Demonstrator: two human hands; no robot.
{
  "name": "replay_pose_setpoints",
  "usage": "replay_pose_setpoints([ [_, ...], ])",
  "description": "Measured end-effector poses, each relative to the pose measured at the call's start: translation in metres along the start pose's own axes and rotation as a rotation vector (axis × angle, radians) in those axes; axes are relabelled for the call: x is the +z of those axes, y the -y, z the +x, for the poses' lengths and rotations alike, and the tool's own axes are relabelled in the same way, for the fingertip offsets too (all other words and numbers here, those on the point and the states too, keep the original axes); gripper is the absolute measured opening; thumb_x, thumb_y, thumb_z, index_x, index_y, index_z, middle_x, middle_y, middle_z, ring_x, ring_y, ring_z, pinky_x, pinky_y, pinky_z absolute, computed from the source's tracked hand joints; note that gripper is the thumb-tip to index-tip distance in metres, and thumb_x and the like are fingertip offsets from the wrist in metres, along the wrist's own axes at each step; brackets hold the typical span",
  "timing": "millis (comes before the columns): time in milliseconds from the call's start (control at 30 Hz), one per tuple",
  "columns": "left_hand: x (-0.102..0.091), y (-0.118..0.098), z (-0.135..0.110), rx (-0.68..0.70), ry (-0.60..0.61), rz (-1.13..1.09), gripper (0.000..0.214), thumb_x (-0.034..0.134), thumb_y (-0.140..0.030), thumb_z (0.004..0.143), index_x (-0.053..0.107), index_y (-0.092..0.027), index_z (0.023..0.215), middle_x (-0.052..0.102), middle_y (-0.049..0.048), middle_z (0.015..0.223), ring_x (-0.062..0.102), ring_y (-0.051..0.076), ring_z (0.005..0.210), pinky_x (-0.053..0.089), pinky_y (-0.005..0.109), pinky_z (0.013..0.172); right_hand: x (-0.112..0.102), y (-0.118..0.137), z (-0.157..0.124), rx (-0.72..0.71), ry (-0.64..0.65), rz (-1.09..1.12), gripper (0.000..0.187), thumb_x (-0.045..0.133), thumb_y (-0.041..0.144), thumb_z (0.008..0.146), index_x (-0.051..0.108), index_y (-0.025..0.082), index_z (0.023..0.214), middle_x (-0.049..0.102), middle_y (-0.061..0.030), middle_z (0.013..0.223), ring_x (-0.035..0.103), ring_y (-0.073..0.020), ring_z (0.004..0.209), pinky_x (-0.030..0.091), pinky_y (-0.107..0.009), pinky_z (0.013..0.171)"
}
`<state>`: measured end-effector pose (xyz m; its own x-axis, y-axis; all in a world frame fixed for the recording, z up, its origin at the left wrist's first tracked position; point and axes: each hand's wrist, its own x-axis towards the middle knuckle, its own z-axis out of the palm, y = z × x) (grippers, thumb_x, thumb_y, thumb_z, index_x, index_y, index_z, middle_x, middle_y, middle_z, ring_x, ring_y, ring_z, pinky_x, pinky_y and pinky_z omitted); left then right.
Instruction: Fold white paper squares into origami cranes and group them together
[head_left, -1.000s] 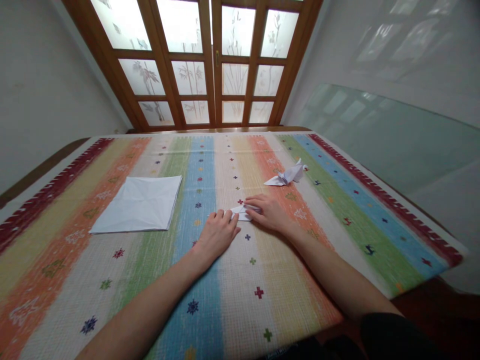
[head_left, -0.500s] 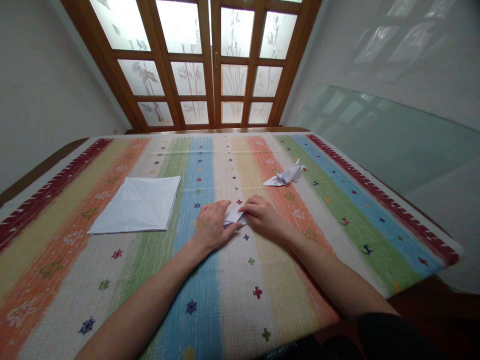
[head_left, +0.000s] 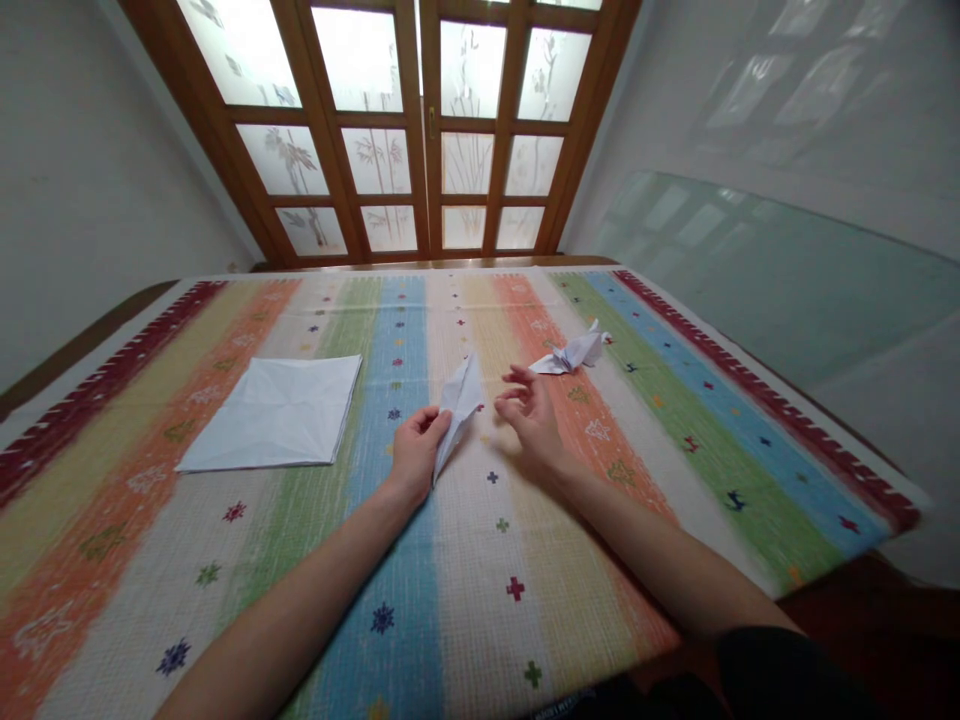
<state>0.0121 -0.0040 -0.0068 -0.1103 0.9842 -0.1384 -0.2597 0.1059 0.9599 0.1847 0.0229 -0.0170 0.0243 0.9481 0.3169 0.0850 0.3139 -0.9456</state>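
Note:
Between thumb and fingers, my left hand (head_left: 418,448) grips a folded piece of white paper (head_left: 460,402), which is tilted up above the table with a pointed end toward the far side. To its right, my right hand (head_left: 529,415) is apart from the paper, fingers loosely curled and spread, holding nothing. Just beyond that hand lies a folded white paper figure (head_left: 576,352) resembling a crane. A stack of white paper sheets (head_left: 274,412) with crease lines lies left of my left hand.
A striped, patterned tablecloth (head_left: 315,560) covers the table. Wooden doors with frosted panes (head_left: 367,160) stand beyond the far edge. A glass panel (head_left: 750,260) leans against the wall at right.
My right hand has let go of the folded paper and moved right. My left hand has raised the paper from the table and turned it so that it stands more upright.

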Motion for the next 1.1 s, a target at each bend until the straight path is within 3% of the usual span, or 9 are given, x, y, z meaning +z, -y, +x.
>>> replay_pose_setpoints([
  [100, 0.002, 0.0, -0.002, 0.035, -0.003, 0.009, 0.03, 0.072, -0.04, 0.064, 0.063, -0.015, 0.077, 0.065, 0.0003, 0.073, 0.057, 0.012, 0.064, 0.045, 0.025, 0.064, 0.011, 0.001, -0.007, 0.17, 0.263, 0.21, 0.049, 0.072, 0.043, 0.072, 0.048, 0.025, 0.112, 0.06, -0.0007, 0.091, 0.059, -0.0134, 0.067, 0.054, -0.028, 0.059],
  [233, 0.001, -0.001, -0.002, 0.04, 0.051, 0.066, 0.029, 0.072, -0.039, 0.064, 0.061, -0.016, 0.077, 0.064, 0.0004, 0.069, 0.058, 0.013, 0.061, 0.046, 0.026, 0.061, 0.025, 0.006, -0.014, 0.24, 0.334, 0.313, 0.033, 0.072, 0.038, 0.071, 0.052, 0.023, 0.093, 0.063, 0.0016, 0.08, 0.062, -0.0135, 0.068, 0.053, -0.027, 0.062],
  [367, 0.0, -0.003, -0.002, 0.054, 0.092, 0.095, 0.037, 0.072, -0.034, 0.064, 0.054, -0.017, 0.091, 0.057, -0.0053, 0.06, 0.056, 0.01, 0.052, 0.044, 0.023, 0.053, 0.029, 0.008, -0.013, 0.259, 0.289, 0.354, 0.035, 0.073, 0.033, 0.069, 0.052, 0.023, 0.095, 0.065, 0.0026, 0.077, 0.063, -0.0136, 0.065, 0.053, -0.027, 0.061],
  [567, 0.001, 0.0, -0.001, 0.104, 0.154, 0.08, 0.042, 0.068, -0.031, 0.066, 0.044, -0.02, 0.098, 0.055, -0.007, 0.068, 0.056, 0.008, 0.054, 0.045, 0.021, 0.053, 0.027, 0.004, -0.012, 0.265, 0.12, 0.339, 0.054, 0.073, 0.029, 0.066, 0.041, 0.026, 0.109, 0.058, 0.011, 0.063, 0.059, -0.011, 0.053, 0.049, -0.023, 0.052],
  [700, 0.0, 0.004, 0.0, 0.152, 0.13, 0.165, 0.04, 0.068, -0.03, 0.064, 0.045, -0.02, 0.095, 0.057, -0.004, 0.075, 0.053, 0.007, 0.054, 0.045, 0.021, 0.055, 0.027, 0.002, -0.014, 0.21, 0.048, 0.245, 0.04, 0.075, 0.032, 0.065, 0.045, 0.025, 0.091, 0.06, 0.0073, 0.067, 0.06, -0.0121, 0.058, 0.05, -0.024, 0.055],
  [800, 0.0, 0.005, 0.001, 0.139, 0.125, 0.19, 0.038, 0.069, -0.035, 0.065, 0.047, -0.019, 0.091, 0.055, -0.005, 0.07, 0.055, 0.009, 0.054, 0.045, 0.023, 0.056, 0.028, 0.002, -0.016, 0.153, 0.029, 0.166, 0.031, 0.075, 0.034, 0.067, 0.05, 0.023, 0.082, 0.062, 0.003, 0.072, 0.06, -0.0131, 0.062, 0.051, -0.026, 0.059],
  [933, 0.0, 0.003, -0.002, 0.142, 0.152, 0.209, 0.033, 0.069, -0.043, 0.068, 0.052, -0.018, 0.082, 0.058, -0.002, 0.069, 0.057, 0.012, 0.056, 0.045, 0.024, 0.056, 0.03, 0.004, -0.02, 0.093, 0.055, 0.091, 0.022, 0.07, 0.039, 0.075, 0.057, 0.022, 0.081, 0.064, -0.0002, 0.074, 0.06, -0.0147, 0.065, 0.051, -0.028, 0.06],
  [1100, 0.001, -0.002, -0.008, 0.244, 0.098, 0.349, 0.025, 0.064, -0.041, 0.074, 0.054, -0.018, 0.07, 0.058, -0.0012, 0.063, 0.055, 0.013, 0.058, 0.042, 0.024, 0.057, 0.032, 0.01, -0.026, 0.041, 0.079, 0.047, 0.02, 0.065, 0.04, 0.081, 0.058, 0.022, 0.081, 0.063, -0.0009, 0.075, 0.06, -0.0149, 0.067, 0.052, -0.028, 0.062],
])
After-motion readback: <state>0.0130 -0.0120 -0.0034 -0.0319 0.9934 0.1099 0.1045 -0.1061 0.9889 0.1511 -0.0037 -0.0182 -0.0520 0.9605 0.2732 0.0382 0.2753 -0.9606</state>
